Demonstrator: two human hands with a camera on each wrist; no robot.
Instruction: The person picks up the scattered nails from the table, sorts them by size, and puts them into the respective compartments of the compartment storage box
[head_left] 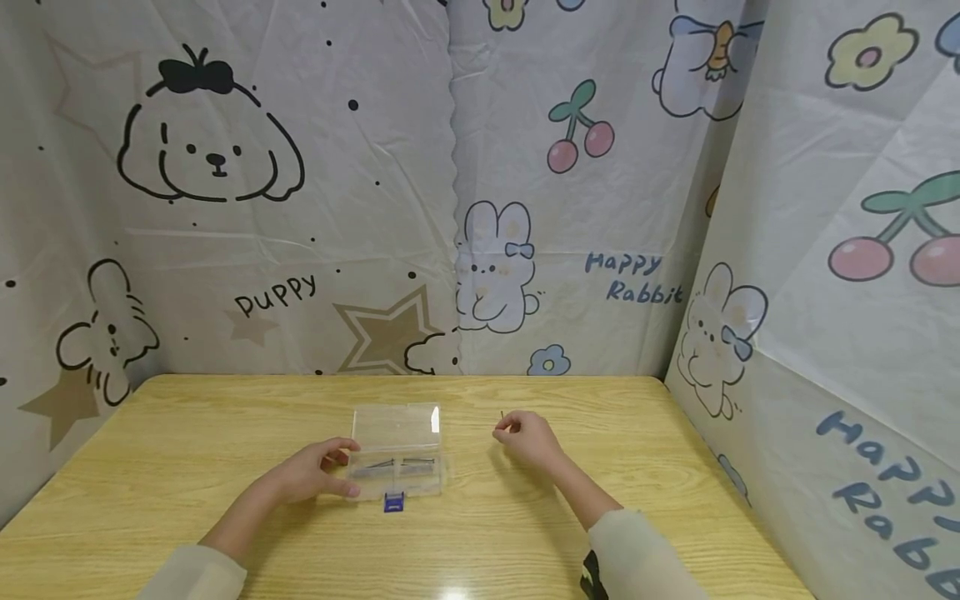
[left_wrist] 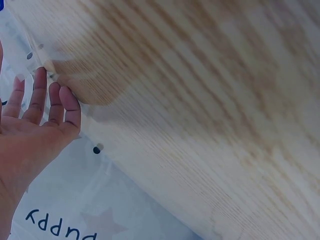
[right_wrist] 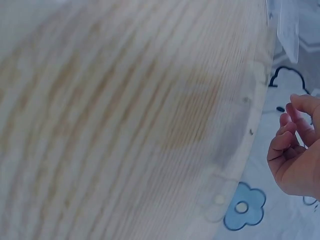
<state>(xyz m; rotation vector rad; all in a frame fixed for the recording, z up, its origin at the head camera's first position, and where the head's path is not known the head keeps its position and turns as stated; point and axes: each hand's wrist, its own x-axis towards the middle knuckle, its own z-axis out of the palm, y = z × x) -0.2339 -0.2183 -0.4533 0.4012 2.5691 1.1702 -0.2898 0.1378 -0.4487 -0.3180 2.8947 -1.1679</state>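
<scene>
A clear plastic compartment box [head_left: 438, 479] stands on the table with its lid [head_left: 395, 427] raised at the back and a blue latch [head_left: 393, 502] at the front. Thin dark screws [head_left: 418, 461] lie in its compartments. My left hand [head_left: 309, 472] holds the box's left side, thumb near the front corner and fingers by the hinge. To the right of the box, over the table, my right hand [head_left: 531, 439] pinches a thin dark screw [head_left: 502, 414] between thumb and fingertips; only its end shows above the fingers.
The wood-grain table [head_left: 480, 550] reaches back to a printed curtain [head_left: 375, 208]. Another curtain side [head_left: 825, 333] hangs along the table's right edge.
</scene>
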